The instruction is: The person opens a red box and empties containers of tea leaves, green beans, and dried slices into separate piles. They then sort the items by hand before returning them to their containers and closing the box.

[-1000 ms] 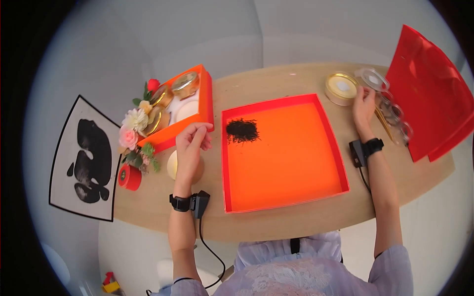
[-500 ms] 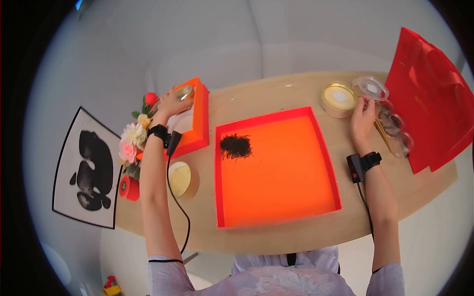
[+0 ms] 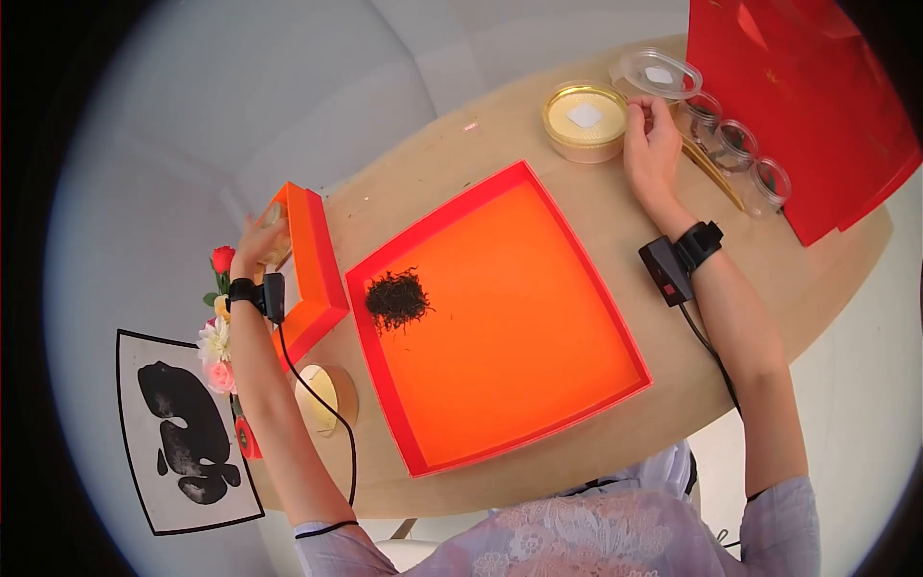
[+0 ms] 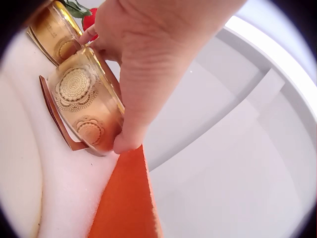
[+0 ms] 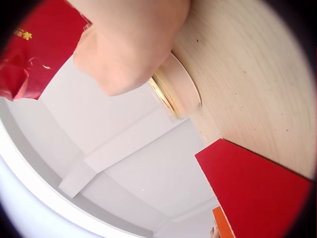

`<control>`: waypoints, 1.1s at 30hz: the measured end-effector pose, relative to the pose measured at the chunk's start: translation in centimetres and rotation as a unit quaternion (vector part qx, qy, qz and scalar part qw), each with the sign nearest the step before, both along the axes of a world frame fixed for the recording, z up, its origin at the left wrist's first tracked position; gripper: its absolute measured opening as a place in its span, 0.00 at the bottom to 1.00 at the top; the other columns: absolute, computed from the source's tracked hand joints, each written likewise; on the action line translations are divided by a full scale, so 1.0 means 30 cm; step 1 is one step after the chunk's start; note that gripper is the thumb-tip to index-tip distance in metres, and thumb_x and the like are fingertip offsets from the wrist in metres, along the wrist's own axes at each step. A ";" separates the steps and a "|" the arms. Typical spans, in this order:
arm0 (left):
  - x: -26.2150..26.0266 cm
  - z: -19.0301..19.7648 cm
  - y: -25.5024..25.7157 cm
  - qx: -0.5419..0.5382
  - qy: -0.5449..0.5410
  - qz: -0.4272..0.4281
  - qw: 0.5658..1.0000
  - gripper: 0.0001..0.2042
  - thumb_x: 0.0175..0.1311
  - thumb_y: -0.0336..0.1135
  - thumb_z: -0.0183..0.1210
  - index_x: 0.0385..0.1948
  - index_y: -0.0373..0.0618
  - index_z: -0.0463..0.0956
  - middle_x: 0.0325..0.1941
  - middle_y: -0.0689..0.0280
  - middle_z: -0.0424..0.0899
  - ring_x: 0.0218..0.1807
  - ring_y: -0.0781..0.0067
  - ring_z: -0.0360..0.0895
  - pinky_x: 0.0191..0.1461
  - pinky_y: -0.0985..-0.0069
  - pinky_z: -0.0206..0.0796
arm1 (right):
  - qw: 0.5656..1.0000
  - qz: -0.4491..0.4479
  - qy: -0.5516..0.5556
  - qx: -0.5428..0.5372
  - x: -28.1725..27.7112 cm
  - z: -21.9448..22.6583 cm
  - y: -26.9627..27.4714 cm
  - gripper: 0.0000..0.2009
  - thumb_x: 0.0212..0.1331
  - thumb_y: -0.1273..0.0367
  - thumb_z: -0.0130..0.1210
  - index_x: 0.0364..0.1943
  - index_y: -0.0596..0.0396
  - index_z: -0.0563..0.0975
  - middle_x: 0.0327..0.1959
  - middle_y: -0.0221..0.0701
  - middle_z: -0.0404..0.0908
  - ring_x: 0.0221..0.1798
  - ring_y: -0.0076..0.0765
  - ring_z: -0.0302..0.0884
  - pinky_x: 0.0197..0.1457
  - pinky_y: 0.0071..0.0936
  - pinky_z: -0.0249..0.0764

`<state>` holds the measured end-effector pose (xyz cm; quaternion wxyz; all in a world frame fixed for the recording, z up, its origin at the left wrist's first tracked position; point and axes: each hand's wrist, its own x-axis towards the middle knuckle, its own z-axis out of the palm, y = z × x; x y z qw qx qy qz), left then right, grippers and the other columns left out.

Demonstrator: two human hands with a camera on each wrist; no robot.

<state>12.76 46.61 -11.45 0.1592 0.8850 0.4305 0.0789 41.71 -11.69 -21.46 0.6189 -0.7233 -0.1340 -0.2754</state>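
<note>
At the left, my left hand (image 3: 253,248) reaches into the upright orange box (image 3: 319,258). In the left wrist view its thumb and fingers grip a gold jar (image 4: 81,101) with lace-like round patterns, tilted over the white lining (image 4: 64,183). A second gold jar (image 4: 53,32) sits just beyond it. My right hand (image 3: 652,159), loosely curled, rests beside a round gold-rimmed tin (image 3: 562,142) with a white square on top; its fingertips are partly hidden and no held thing shows. Between the hands lies a shallow orange tray (image 3: 510,356) with a heap of dark dried leaves (image 3: 396,300).
Clear lidded jars (image 3: 735,144), a clear oval lid (image 3: 673,72) and gold tweezers (image 3: 713,175) lie right of my right hand. Behind them stands a red bag (image 3: 808,106). An open round tin (image 3: 341,389), flowers (image 3: 216,341) and a black-and-white picture (image 3: 187,433) are at the left.
My left hand has gone from beside the tray into the orange box and now grips a gold jar. The right hand stays by the tin. The head view has turned.
</note>
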 end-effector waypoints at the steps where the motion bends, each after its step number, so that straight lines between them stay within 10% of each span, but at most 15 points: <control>1: 0.006 0.010 -0.010 0.000 0.002 -0.001 1.000 0.63 0.46 0.64 0.70 0.76 0.28 0.45 0.71 0.35 0.67 0.74 0.45 0.67 0.75 0.63 0.61 | 1.000 0.002 0.000 0.004 0.004 -0.002 0.001 0.09 0.69 0.66 0.54 0.41 0.58 0.80 0.31 0.37 0.85 0.30 0.35 0.80 0.38 0.34 0.75; 10: -0.108 0.222 -0.375 0.171 0.003 0.064 0.983 0.63 0.43 0.67 0.69 0.78 0.38 0.47 0.72 0.37 0.68 0.72 0.40 0.69 0.76 0.57 0.57 | 0.995 -0.006 -0.069 0.076 0.017 0.004 0.012 0.08 0.67 0.67 0.56 0.42 0.57 0.80 0.34 0.33 0.84 0.32 0.30 0.79 0.38 0.30 0.75; 16: -0.136 0.319 -0.995 -0.012 -0.167 -0.240 0.956 0.54 0.48 0.44 0.73 0.79 0.46 0.50 0.64 0.47 0.72 0.65 0.52 0.74 0.70 0.62 0.65 | 0.978 0.183 -0.092 0.046 -0.045 0.130 0.040 0.15 0.64 0.62 0.62 0.49 0.55 0.79 0.38 0.29 0.81 0.34 0.26 0.75 0.38 0.26 0.73; 18: -0.130 0.281 -1.140 0.124 -0.132 -0.303 0.936 0.55 0.45 0.42 0.74 0.79 0.47 0.50 0.64 0.49 0.71 0.66 0.52 0.73 0.70 0.61 0.65 | 0.922 0.384 -0.005 -0.045 -0.185 0.241 0.039 0.28 0.59 0.56 0.67 0.62 0.52 0.74 0.50 0.32 0.80 0.44 0.27 0.77 0.46 0.28 0.74; 20: -0.114 0.263 -1.254 0.042 -0.146 -0.340 0.928 0.55 0.43 0.42 0.74 0.79 0.48 0.51 0.66 0.49 0.68 0.69 0.52 0.69 0.72 0.60 0.64 | 0.825 0.556 0.031 -0.098 -0.315 0.282 0.054 0.40 0.60 0.57 0.69 0.74 0.46 0.62 0.64 0.35 0.73 0.61 0.31 0.75 0.65 0.35 0.73; 26: -0.070 0.237 -1.399 -0.080 -0.218 -0.424 0.876 0.56 0.42 0.41 0.75 0.79 0.48 0.51 0.63 0.51 0.69 0.68 0.53 0.69 0.72 0.60 0.63 | 0.615 0.748 0.241 0.065 -0.496 0.282 -0.015 0.61 0.46 0.52 0.77 0.80 0.49 0.45 0.79 0.36 0.55 0.81 0.38 0.52 0.81 0.38 0.53; 33: -0.077 0.266 -1.450 -0.034 -0.179 -0.491 0.852 0.56 0.40 0.39 0.74 0.78 0.48 0.53 0.64 0.51 0.69 0.68 0.52 0.68 0.73 0.60 0.60 | 0.646 0.726 0.232 0.022 -0.517 0.292 -0.089 0.66 0.37 0.59 0.82 0.80 0.50 0.46 0.79 0.34 0.56 0.81 0.38 0.51 0.83 0.38 0.48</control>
